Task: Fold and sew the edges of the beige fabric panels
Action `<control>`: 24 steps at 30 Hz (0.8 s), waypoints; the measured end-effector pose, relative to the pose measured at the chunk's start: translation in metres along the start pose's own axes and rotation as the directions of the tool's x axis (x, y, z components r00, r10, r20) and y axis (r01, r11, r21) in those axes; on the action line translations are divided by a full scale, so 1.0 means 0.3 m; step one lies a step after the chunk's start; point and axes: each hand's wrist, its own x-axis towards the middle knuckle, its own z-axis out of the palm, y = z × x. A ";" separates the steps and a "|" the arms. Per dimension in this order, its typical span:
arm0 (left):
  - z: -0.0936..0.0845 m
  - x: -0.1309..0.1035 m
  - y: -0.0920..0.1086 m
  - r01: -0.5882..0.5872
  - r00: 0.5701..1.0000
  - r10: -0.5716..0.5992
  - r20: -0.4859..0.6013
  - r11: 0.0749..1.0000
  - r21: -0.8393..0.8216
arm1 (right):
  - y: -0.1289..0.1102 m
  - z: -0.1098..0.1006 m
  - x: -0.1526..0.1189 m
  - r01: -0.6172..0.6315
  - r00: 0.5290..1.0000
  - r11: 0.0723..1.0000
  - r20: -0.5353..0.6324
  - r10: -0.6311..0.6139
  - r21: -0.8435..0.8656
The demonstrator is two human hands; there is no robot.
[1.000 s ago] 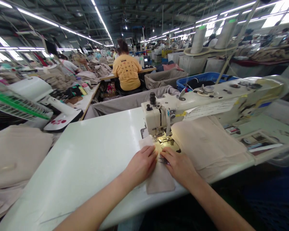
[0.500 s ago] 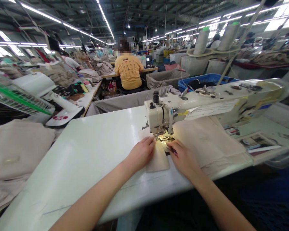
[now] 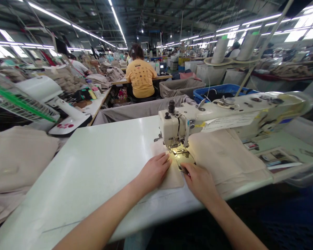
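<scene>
A small beige fabric piece lies flat by the needle of a white sewing machine. My left hand rests on it, fingers stretched together and pressing it down, fingertips just left of the presser foot. My right hand is at the near edge of the shiny metal plate, with thumb and forefinger brought together. Whatever is between those fingertips is too small and hidden to tell. Right of it, a larger beige fabric spreads under the machine arm.
A pale tabletop extends left. Beige fabric is heaped at the far left beside a white fan. Behind stand a grey cloth-lined bin and a blue basket. A person in a yellow shirt sits ahead. Thread cones stand right.
My right hand has drawn slightly toward me and right, uncovering more of the shiny plate. My left hand stays on the small fabric piece. The view has shifted slightly.
</scene>
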 end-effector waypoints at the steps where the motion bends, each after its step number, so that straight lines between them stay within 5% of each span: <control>1: 0.001 -0.001 0.003 0.002 1.000 -0.002 -0.003 1.000 -0.005 | 0.000 0.000 0.000 0.000 1.000 1.000 -0.001 0.000 -0.005; 11: 0.015 -0.037 0.009 0.035 0.998 -0.036 -0.051 0.999 -0.005 | 0.000 0.007 0.000 0.008 1.000 0.999 -0.024 -0.009 -0.042; 17: -0.082 -0.130 0.078 0.097 0.995 -0.097 0.010 0.995 0.014 | 0.011 0.011 -0.004 0.027 0.999 0.999 -0.034 -0.028 -0.031; 21: -0.130 -0.142 0.153 0.149 0.975 -0.149 0.168 0.989 0.012 | 0.011 0.010 -0.007 0.042 0.999 0.999 -0.025 -0.043 -0.019; 24: -0.092 -0.116 0.096 0.234 0.963 -0.248 0.108 0.964 0.126 | 0.000 0.005 -0.018 0.119 0.992 0.991 -0.034 -0.118 0.052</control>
